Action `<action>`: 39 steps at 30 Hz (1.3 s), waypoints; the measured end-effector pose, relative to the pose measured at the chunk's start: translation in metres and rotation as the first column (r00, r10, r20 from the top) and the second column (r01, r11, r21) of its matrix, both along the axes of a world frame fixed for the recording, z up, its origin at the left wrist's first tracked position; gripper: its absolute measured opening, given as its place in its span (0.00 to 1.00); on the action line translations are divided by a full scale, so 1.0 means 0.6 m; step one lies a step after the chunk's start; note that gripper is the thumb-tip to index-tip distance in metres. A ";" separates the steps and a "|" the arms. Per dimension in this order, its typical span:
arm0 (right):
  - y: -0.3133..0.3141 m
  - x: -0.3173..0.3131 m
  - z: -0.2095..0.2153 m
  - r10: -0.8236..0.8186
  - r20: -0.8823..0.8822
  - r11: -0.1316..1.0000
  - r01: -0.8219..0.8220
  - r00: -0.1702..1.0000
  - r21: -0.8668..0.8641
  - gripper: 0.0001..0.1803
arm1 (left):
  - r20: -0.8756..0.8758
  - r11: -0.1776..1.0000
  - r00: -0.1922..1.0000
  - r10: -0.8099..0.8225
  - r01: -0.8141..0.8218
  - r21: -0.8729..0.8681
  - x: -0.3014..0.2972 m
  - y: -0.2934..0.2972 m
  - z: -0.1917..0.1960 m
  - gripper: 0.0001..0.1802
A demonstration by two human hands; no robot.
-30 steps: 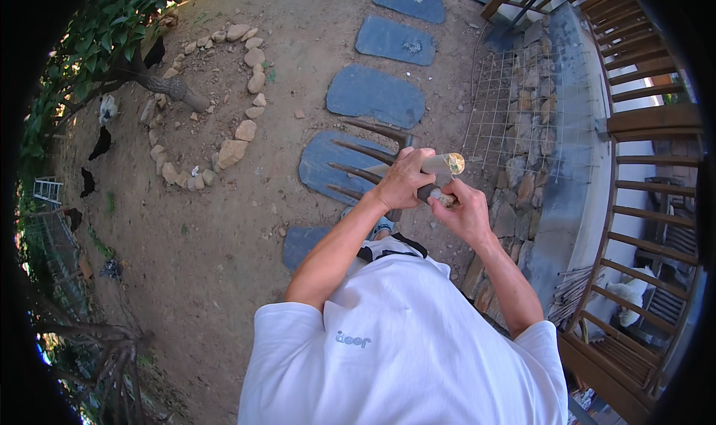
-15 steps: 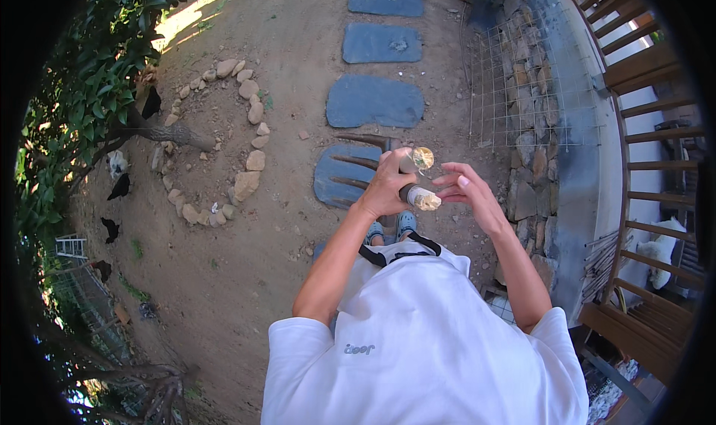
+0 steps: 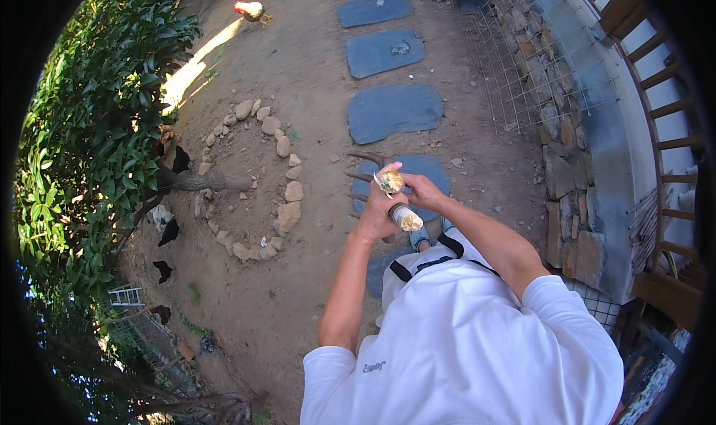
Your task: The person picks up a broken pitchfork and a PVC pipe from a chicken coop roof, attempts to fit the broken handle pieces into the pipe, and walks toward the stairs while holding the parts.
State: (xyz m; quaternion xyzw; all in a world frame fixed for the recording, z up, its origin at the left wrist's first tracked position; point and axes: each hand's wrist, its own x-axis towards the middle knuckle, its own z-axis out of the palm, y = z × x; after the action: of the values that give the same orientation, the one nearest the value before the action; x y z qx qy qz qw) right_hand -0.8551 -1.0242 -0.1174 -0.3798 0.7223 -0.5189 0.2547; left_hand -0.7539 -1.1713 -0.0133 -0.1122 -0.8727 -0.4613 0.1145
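Note:
Two long tool handles point up toward me, seen end-on. The upper handle point(image 3: 391, 181) has a frayed, pale top, and the lower handle point(image 3: 406, 217) is wrapped in whitish material with a dark band. My left hand point(image 3: 375, 217) is closed around them from the left. My right hand point(image 3: 424, 192) is at the upper handle from the right, its fingers curled against it and partly hidden. Below the hands, dark curved fork tines point(image 3: 363, 173) show over a slate slab. How the tines join the handles is hidden by my hands.
Slate stepping slabs point(image 3: 395, 111) run ahead over bare soil. To the left, a stone ring point(image 3: 289, 191) lies beside a leaning tree trunk point(image 3: 205, 180). Wire mesh point(image 3: 514, 74) stands by a low stone wall point(image 3: 567, 171) on the right. A chicken point(image 3: 253, 10) stands far ahead.
My right hand has moved left from beside the handles and now meets the upper one. The view has shifted, and the chicken ahead shows more fully.

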 end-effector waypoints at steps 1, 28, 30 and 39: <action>0.001 0.000 0.004 0.011 -0.002 1.000 -0.011 1.000 0.001 0.20 | 0.000 0.999 0.999 0.034 -0.034 0.024 0.003 -0.002 0.005 0.15; 0.186 0.017 0.320 0.071 -0.087 0.989 -0.059 0.994 0.138 0.40 | -0.400 0.242 0.818 0.413 0.325 0.914 0.090 -0.178 0.138 0.26; 0.187 0.025 0.337 0.065 -0.119 0.970 -0.035 0.991 0.239 0.40 | -0.349 0.195 0.840 0.416 0.293 0.936 0.078 -0.163 0.144 0.26; 0.161 0.041 0.467 0.231 -0.196 0.819 -0.082 0.953 0.567 0.32 | -0.309 -0.096 0.810 0.498 0.406 0.909 0.060 -0.156 0.118 0.30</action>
State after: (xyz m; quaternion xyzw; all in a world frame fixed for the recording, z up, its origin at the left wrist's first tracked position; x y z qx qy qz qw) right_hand -0.8307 -0.9273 0.1628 -0.4120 0.8338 -0.2117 0.3003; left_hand -0.7178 -1.2649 0.0573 -0.0898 -0.1509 -0.8826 0.4360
